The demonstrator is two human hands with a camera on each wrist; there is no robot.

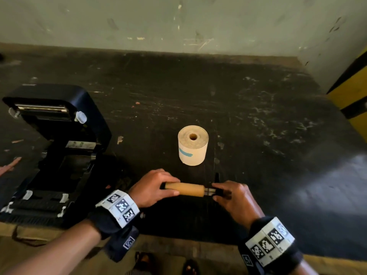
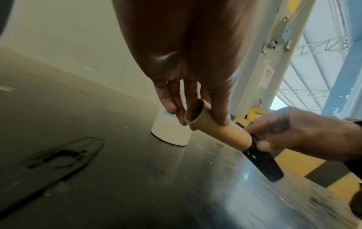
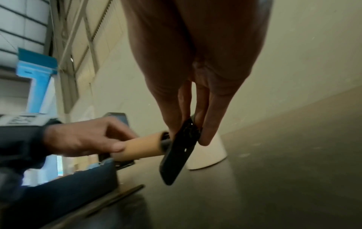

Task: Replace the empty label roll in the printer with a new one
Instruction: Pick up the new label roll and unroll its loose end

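Observation:
My left hand (image 1: 170,185) grips the empty brown cardboard core (image 1: 184,189), held level just above the dark table near its front edge. My right hand (image 1: 215,191) pinches the black spindle (image 1: 212,191) that sticks out of the core's right end, at its flat black end plate (image 2: 262,161). The core's left end (image 2: 195,113) shows hollow in the left wrist view. Just beyond my hands, the new white label roll (image 1: 193,147) stands on end with a blue mark on its side. At the left, the black printer (image 1: 55,155) sits with its lid raised and its bay showing.
A flat black plate (image 2: 64,155) lies on the table (image 1: 258,116) left of my hands. A wall runs along the back. A yellow and black striped post (image 1: 353,100) stands at the right. Another person's fingers (image 1: 10,165) show at the left edge.

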